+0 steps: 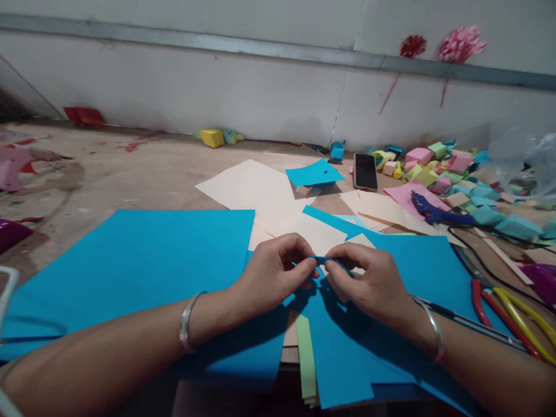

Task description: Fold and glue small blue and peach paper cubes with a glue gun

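Note:
My left hand (273, 272) and my right hand (369, 284) meet at the middle of the table, both pinched on a narrow blue paper strip (324, 259) held between the fingertips. A metal bangle sits on each wrist. Beneath the hands lie large blue paper sheets, one on the left (130, 266) and one on the right (412, 260). Cream paper sheets (256, 188) spread out just beyond the hands. A green paper strip (306, 359) lies at the table's near edge.
A black phone (365, 171) lies face up at the back. A pile of small coloured paper boxes (452, 174) fills the back right, beside a blue glue gun (434, 213). Red and yellow handled scissors (508, 307) lie at right. Paper flowers (460, 43) hang on the wall.

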`<move>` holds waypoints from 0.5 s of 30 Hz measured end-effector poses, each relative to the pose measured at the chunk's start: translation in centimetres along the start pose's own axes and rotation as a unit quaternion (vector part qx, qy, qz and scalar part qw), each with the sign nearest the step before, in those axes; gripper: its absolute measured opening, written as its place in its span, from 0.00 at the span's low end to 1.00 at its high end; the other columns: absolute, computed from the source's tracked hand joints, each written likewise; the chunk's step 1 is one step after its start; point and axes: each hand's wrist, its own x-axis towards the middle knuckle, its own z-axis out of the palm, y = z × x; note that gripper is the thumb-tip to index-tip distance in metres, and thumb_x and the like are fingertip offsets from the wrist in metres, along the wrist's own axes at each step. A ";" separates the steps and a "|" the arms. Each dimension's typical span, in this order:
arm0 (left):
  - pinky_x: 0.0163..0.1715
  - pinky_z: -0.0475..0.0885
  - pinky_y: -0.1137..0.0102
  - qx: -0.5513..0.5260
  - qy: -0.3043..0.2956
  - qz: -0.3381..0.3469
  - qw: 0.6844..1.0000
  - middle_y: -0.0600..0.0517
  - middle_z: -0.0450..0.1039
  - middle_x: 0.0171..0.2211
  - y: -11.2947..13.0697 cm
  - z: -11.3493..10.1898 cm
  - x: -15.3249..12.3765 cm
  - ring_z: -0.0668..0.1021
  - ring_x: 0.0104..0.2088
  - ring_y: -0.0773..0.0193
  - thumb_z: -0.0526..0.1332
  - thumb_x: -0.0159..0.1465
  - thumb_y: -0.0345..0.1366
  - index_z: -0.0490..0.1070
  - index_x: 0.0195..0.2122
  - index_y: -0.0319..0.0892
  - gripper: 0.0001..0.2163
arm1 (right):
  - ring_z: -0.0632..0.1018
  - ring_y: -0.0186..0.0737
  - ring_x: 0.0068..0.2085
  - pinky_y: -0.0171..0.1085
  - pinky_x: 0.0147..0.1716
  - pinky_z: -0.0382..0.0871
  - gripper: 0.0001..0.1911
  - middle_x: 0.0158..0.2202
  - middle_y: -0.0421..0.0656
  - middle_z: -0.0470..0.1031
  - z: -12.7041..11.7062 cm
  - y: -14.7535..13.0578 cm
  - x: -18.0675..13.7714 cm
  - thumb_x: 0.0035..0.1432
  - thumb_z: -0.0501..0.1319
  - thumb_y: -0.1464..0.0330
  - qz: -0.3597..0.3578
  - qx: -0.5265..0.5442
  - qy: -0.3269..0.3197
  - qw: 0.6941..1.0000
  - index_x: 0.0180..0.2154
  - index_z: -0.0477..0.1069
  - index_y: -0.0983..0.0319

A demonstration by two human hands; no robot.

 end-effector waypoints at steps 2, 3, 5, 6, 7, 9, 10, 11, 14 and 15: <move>0.25 0.76 0.72 0.004 -0.001 0.002 1.000 0.51 0.75 0.25 0.0 0.0 0.0 0.78 0.26 0.66 0.63 0.59 0.32 0.70 0.31 0.36 0.04 | 0.75 0.33 0.28 0.33 0.28 0.65 0.04 0.27 0.37 0.77 0.0 -0.1 0.0 0.56 0.61 0.72 -0.002 0.000 -0.002 1.000 0.30 0.74 0.60; 0.25 0.76 0.72 0.006 -0.002 0.004 1.000 0.51 0.75 0.25 0.0 0.0 0.0 0.78 0.26 0.66 0.63 0.59 0.32 0.71 0.31 0.36 0.04 | 0.74 0.32 0.28 0.33 0.27 0.64 0.04 0.26 0.37 0.76 0.0 -0.1 0.0 0.56 0.61 0.73 -0.004 -0.002 -0.002 1.000 0.30 0.74 0.60; 0.25 0.76 0.72 0.019 -0.003 0.014 1.000 0.50 0.75 0.25 0.0 0.0 -0.1 0.78 0.25 0.66 0.63 0.58 0.31 0.72 0.31 0.36 0.03 | 0.73 0.32 0.27 0.33 0.27 0.63 0.05 0.25 0.36 0.75 0.0 -0.1 0.0 0.55 0.60 0.74 -0.009 -0.006 -0.001 1.000 0.29 0.73 0.60; 0.25 0.76 0.72 0.028 -0.002 0.021 0.999 0.50 0.75 0.26 0.1 0.0 -0.1 0.78 0.26 0.66 0.63 0.58 0.31 0.72 0.31 0.36 0.03 | 0.73 0.32 0.27 0.33 0.27 0.63 0.05 0.25 0.36 0.74 0.0 -0.1 0.0 0.55 0.60 0.74 -0.011 -0.007 0.001 1.000 0.28 0.73 0.60; 0.25 0.76 0.72 0.038 0.001 0.031 0.999 0.50 0.76 0.27 0.0 0.0 -0.1 0.78 0.26 0.66 0.64 0.58 0.31 0.73 0.31 0.36 0.03 | 0.73 0.32 0.27 0.33 0.27 0.63 0.05 0.25 0.36 0.74 0.1 -0.1 0.0 0.55 0.60 0.74 -0.013 -0.008 0.004 1.000 0.28 0.72 0.61; 0.26 0.76 0.73 0.059 0.010 0.055 0.997 0.48 0.77 0.31 0.0 0.0 -0.3 0.78 0.29 0.65 0.64 0.57 0.30 0.74 0.29 0.37 0.02 | 0.73 0.32 0.27 0.33 0.27 0.63 0.05 0.25 0.36 0.74 0.1 -0.2 0.1 0.55 0.60 0.74 -0.013 -0.009 0.012 1.000 0.28 0.72 0.61; 0.27 0.76 0.73 0.068 0.016 0.068 0.995 0.48 0.78 0.33 0.0 0.0 -0.3 0.79 0.31 0.65 0.64 0.57 0.29 0.74 0.28 0.37 0.02 | 0.73 0.31 0.27 0.32 0.27 0.62 0.05 0.25 0.36 0.74 0.1 -0.2 0.1 0.55 0.60 0.75 -0.012 -0.009 0.015 1.000 0.28 0.72 0.61; 0.27 0.76 0.73 0.075 0.020 0.080 0.994 0.48 0.78 0.34 0.0 0.1 -0.4 0.79 0.32 0.65 0.64 0.57 0.28 0.74 0.27 0.38 0.02 | 0.72 0.31 0.27 0.32 0.27 0.62 0.06 0.25 0.36 0.74 0.2 -0.2 0.1 0.54 0.60 0.75 -0.010 -0.010 0.019 1.000 0.28 0.72 0.61; 0.27 0.75 0.74 0.083 0.033 0.097 0.991 0.49 0.79 0.33 0.1 0.2 -0.6 0.79 0.31 0.66 0.64 0.56 0.26 0.75 0.26 0.39 0.03 | 0.72 0.30 0.27 0.31 0.27 0.62 0.05 0.24 0.35 0.74 0.3 -0.2 0.1 0.54 0.61 0.75 -0.003 -0.016 0.035 0.999 0.28 0.73 0.61; 0.27 0.75 0.74 0.078 0.037 0.093 0.992 0.49 0.79 0.32 0.1 0.3 -0.6 0.79 0.31 0.66 0.65 0.56 0.26 0.76 0.26 0.39 0.03 | 0.72 0.30 0.26 0.31 0.26 0.61 0.05 0.25 0.35 0.74 0.4 -0.2 0.1 0.54 0.61 0.74 0.000 -0.018 0.040 0.999 0.28 0.73 0.61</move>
